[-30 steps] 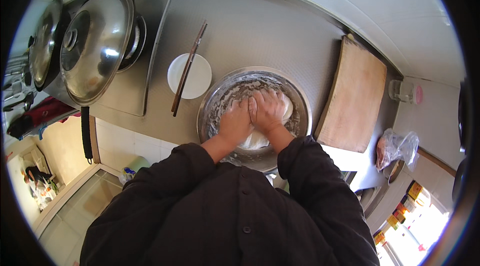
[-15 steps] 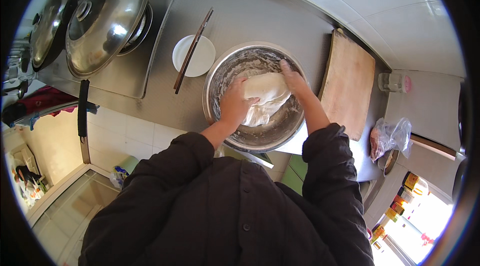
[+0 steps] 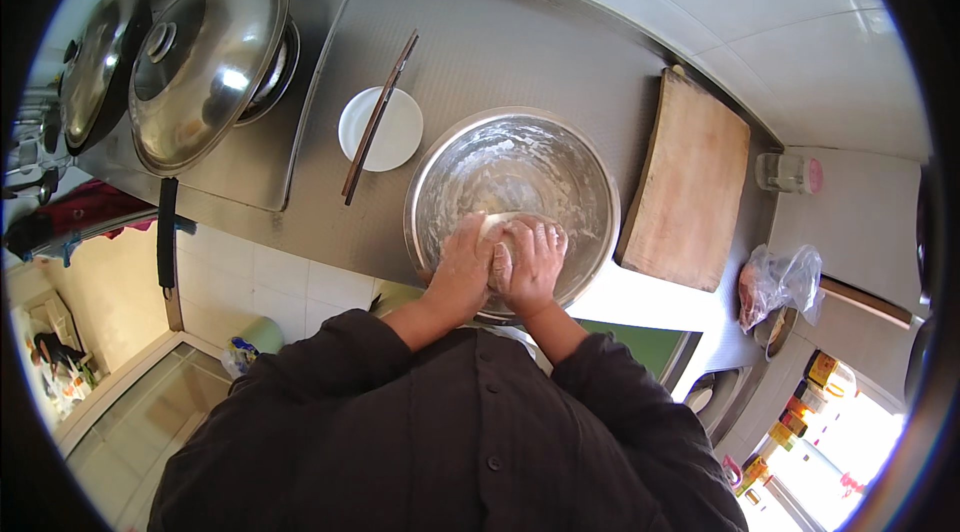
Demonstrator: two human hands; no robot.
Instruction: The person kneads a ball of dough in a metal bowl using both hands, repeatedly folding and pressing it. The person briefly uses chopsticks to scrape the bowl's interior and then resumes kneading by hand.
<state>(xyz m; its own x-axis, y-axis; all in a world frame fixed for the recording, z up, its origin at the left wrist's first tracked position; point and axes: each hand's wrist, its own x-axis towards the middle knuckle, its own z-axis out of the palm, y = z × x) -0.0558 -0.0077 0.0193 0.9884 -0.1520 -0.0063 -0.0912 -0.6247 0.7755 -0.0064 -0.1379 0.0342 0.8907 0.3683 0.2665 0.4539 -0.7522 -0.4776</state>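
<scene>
Pale dough sits low in a wide steel bowl, against the side nearest me. My left hand is wrapped round the dough's left side, thumb inward. Over its right part my right hand presses down with bent fingers, dusted with flour. The two hands touch or nearly touch, and most of the dough is hidden under them. White flour smears line the bowl's far wall.
Left of the bowl, dark chopsticks lie across a small white bowl. A wooden board is at the right, with a glass jar and a plastic bag beyond. Two lidded pans stand far left.
Both hands have come nearer to me and closer together with the dough. The right hand has gone from the dough's far right side to on top of it.
</scene>
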